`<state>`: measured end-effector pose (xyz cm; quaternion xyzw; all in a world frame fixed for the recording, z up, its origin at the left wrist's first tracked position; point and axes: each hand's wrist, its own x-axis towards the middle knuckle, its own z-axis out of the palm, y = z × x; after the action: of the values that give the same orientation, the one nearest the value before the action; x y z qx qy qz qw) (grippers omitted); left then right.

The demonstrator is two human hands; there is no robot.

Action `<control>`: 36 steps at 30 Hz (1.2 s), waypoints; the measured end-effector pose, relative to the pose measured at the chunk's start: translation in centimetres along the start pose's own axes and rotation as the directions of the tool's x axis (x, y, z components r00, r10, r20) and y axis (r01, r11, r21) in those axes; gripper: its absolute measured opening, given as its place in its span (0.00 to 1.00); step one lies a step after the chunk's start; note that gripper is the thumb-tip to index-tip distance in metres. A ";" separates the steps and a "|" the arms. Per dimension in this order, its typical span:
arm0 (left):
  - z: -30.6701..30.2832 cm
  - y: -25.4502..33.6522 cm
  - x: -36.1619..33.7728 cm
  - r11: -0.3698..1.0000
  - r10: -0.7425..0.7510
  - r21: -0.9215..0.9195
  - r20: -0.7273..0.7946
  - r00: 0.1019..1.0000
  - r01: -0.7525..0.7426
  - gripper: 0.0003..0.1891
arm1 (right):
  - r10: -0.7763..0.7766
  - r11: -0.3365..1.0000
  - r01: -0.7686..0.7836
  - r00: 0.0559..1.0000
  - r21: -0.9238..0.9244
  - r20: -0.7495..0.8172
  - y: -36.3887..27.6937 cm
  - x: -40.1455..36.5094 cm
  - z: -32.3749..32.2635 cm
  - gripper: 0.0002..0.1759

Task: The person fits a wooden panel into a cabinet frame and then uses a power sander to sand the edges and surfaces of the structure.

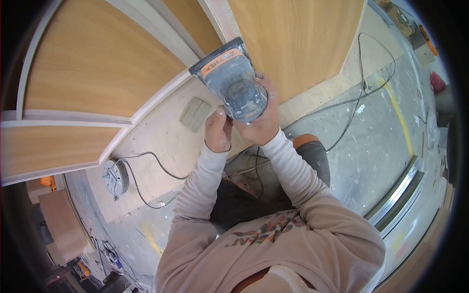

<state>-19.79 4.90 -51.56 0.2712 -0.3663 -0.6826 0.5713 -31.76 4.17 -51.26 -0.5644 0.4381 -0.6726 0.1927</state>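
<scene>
While my right hand [267, 110] was closed round the fat back end of the sander [234, 80], my left hand [218, 131] was half curled at its other side — I could not tell if it gripped. The sander was up off the floor [361, 132], its flat black end by the pale frame [218, 17]. It looked hard and a bit heavy, and its dust might make it slip — the round back seemed best to hold, with both hands.
</scene>
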 end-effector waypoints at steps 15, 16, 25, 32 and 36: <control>-0.8 -0.1 -0.4 0.999 -0.026 0.039 0.070 0.997 0.023 0.23 | -0.026 0.999 0.026 1.000 -0.020 0.005 -3.0 4.1 0.7 0.44; -0.6 -0.1 -0.6 0.999 -0.030 0.040 0.074 0.997 0.027 0.23 | -0.044 0.996 0.044 0.999 -0.072 0.007 -3.5 4.5 0.7 0.45; -0.5 0.0 0.4 0.996 -0.063 -0.069 -0.022 0.998 0.062 0.26 | -0.099 0.993 0.099 0.995 -0.063 0.001 -1.3 2.0 1.0 0.43; -1.1 -0.4 1.0 0.941 -0.321 -0.153 -0.114 0.940 0.303 0.24 | 0.012 0.999 -0.011 1.000 -0.052 0.015 2.0 -1.9 0.8 0.42; -0.2 0.0 1.6 0.971 -0.222 -0.107 -0.058 0.973 0.216 0.24 | 0.001 0.999 -0.002 1.000 -0.048 -0.026 1.2 -0.5 1.1 0.42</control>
<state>-19.93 3.27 -51.62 0.3045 -0.2796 -0.7491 0.5176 -30.91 3.47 -52.58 -0.5599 0.4571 -0.6688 0.1740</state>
